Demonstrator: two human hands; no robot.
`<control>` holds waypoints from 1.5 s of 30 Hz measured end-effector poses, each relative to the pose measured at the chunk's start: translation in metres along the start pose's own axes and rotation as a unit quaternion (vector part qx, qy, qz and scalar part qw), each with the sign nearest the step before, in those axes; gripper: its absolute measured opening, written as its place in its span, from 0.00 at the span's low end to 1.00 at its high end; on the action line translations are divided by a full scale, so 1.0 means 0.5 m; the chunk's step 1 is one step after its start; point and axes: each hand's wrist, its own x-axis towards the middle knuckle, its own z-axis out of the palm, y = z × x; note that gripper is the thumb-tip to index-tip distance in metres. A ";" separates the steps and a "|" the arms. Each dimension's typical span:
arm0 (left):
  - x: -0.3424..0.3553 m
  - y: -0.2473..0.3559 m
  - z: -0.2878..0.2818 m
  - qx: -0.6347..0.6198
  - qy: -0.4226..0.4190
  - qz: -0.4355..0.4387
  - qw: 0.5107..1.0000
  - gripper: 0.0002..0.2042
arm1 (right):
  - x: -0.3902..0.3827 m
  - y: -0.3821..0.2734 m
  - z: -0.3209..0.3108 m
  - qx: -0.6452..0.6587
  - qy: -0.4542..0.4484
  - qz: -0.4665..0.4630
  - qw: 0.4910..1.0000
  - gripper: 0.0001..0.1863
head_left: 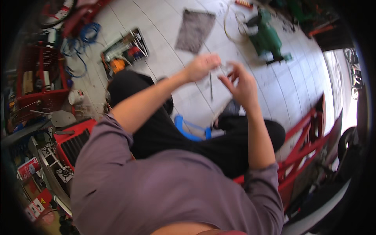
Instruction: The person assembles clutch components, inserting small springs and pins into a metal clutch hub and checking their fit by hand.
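Over the tiled floor, my left hand (203,67) is closed, thumb side toward my right hand, on something small that blur hides. Close by on the right, my right hand (243,85) has its fingers curved and its thumb apart from them, with a gap between. A tiny pale thing (223,65) shows between the two hands, too smeared to name. Below them is a thin dark rod (211,87); whether it lies on the floor or hangs from my left hand I cannot tell. Under me, between my legs, shows a blue plastic stool (187,135).
A grey cloth (194,31) lies ahead on the tiles. A green machine (266,39) with a cable stands far right. An open tool case (144,44), an orange tool (117,65) and a coiled blue hose (90,32) are at left. Red metal framing (303,143) borders my right.
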 end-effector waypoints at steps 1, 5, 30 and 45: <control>0.000 0.038 0.001 0.035 0.047 -0.066 0.996 0.11 | 0.005 0.012 -0.006 0.018 -0.027 0.054 0.998 0.27; 0.016 0.080 -0.001 -0.070 0.068 -0.148 0.984 0.12 | 0.040 0.141 0.012 -0.054 -0.164 0.177 0.969 0.19; 0.070 0.061 -0.047 -0.429 0.174 -0.245 0.852 0.12 | -0.124 0.579 0.566 -0.305 -0.302 0.070 0.900 0.12; 0.066 0.080 -0.048 -0.281 0.111 -0.110 0.947 0.10 | 0.035 0.428 0.370 -0.283 -0.529 0.138 0.788 0.13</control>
